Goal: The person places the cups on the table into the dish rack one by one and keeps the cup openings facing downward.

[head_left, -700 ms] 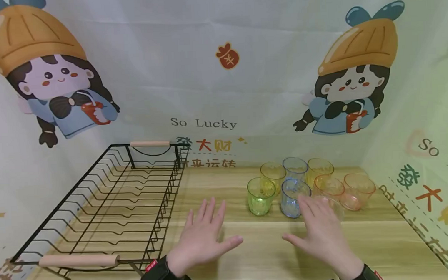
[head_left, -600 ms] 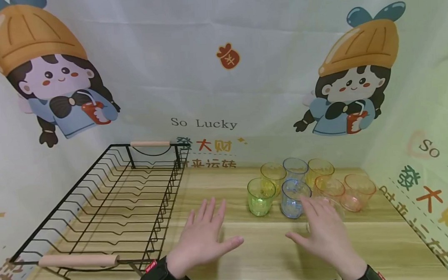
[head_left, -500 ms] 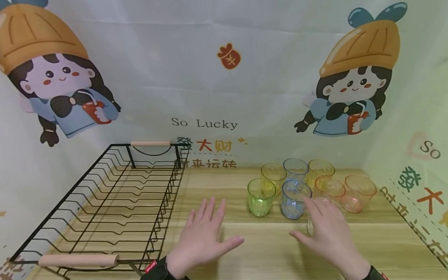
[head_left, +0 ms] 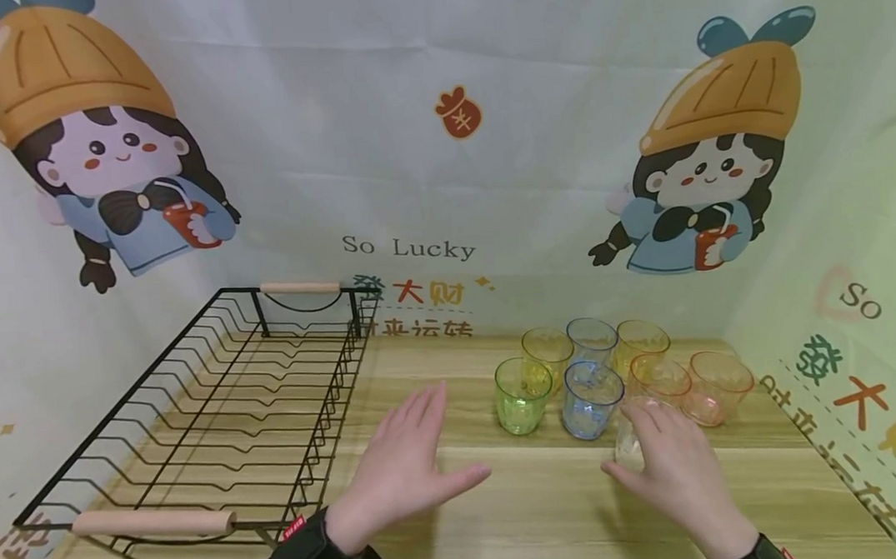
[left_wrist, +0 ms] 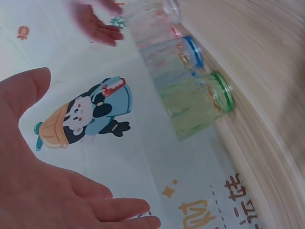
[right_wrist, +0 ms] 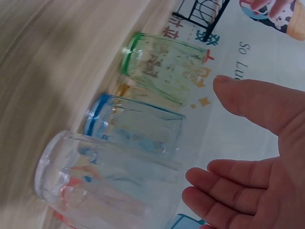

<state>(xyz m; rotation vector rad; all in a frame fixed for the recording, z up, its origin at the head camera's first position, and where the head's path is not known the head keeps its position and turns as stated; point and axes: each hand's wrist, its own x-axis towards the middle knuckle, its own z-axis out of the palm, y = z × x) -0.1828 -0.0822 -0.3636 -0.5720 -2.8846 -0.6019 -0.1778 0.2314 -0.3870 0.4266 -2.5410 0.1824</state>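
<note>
My right hand (head_left: 674, 461) hovers with thumb and fingers apart by a clear glass tumbler (head_left: 627, 445), which it partly hides in the head view. In the right wrist view, that clear tumbler (right_wrist: 109, 186) stands just beyond the fingertips. Left of it are a blue-rimmed glass (head_left: 592, 407) and a green glass (head_left: 524, 401). My left hand (head_left: 403, 465) holds nothing; it is spread in the air between the rack and the green glass. The left wrist view shows its thumb and fingers (left_wrist: 119, 210) extended, with the green glass (left_wrist: 198, 105) across from them.
On the left stands a black wire dish rack (head_left: 116, 410) with wooden handles (head_left: 154, 523). Behind the front glasses are yellow, blue and orange ones, including an orange-rimmed glass (head_left: 719, 384) at the far right. A printed cloth backdrop (head_left: 444, 188) surrounds the wooden table (head_left: 518, 510).
My right hand has moved rightward and slightly down, from over the front blue glass to the clear tumbler, uncovering part of it. My left hand has turned a little, its fingers now closer together.
</note>
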